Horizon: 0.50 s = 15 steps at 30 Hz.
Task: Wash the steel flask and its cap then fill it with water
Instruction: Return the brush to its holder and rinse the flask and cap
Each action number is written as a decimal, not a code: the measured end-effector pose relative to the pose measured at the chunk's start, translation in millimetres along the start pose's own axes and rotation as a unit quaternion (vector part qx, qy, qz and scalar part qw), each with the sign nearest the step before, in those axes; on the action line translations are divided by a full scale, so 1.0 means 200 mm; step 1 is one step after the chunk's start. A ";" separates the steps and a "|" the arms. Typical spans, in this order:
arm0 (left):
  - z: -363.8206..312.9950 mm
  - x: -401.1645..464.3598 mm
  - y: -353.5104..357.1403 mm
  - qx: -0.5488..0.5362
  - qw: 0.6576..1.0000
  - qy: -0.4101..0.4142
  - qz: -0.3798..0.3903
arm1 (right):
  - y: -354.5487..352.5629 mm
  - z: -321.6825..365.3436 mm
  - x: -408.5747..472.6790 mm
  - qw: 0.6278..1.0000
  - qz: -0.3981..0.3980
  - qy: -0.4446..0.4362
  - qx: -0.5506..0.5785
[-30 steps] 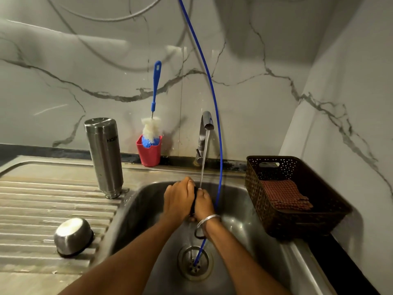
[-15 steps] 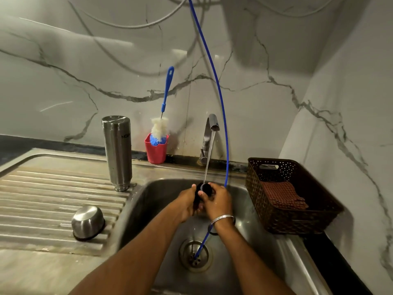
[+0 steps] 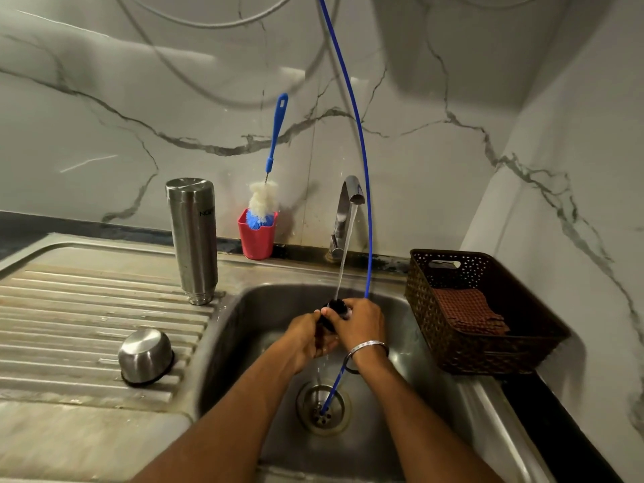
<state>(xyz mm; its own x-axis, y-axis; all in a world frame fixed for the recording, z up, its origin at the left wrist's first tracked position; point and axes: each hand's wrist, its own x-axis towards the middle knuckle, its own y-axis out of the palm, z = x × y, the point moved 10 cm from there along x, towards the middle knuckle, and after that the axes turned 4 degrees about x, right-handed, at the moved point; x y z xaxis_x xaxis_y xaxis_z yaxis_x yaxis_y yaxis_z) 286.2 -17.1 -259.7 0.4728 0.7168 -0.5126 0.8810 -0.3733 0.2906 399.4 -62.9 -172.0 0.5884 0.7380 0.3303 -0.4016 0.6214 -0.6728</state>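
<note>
At frame centre, both hands, left hand (image 3: 306,338) and right hand (image 3: 359,322), kept their grip clamped on the black cap (image 3: 335,308) under the tap (image 3: 350,203) stream: rinsing. The flask (image 3: 192,238) stood inverted left of centre on the counter (image 3: 87,308); next it likely needs filling.

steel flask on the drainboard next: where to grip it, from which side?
Grip the steel flask around mid-body, coming from its sink-facing side. It stands inverted, threaded mouth down on the ribbed drainboard: tall, narrow-footed, probably tippy. The body is a plain cylinder, that side is unobstructed.
</note>
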 end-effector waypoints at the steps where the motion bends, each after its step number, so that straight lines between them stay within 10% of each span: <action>1: 0.01 -0.01 0.00 -0.002 1.000 -0.003 -0.001 | 0.00 0.00 0.00 1.000 0.002 0.003 -0.004; 15: 0.00 -0.04 0.04 -0.008 1.000 -0.001 0.012 | -0.03 0.01 -0.01 0.999 -0.012 0.018 -0.037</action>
<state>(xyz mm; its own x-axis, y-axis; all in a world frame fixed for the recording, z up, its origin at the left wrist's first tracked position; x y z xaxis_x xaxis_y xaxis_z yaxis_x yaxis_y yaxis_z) 289.9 -27.2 -253.1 0.4941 0.7069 -0.5061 0.8689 -0.3812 0.3158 398.8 -68.0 -166.9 0.6232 0.7120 0.3235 -0.3346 0.6166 -0.7126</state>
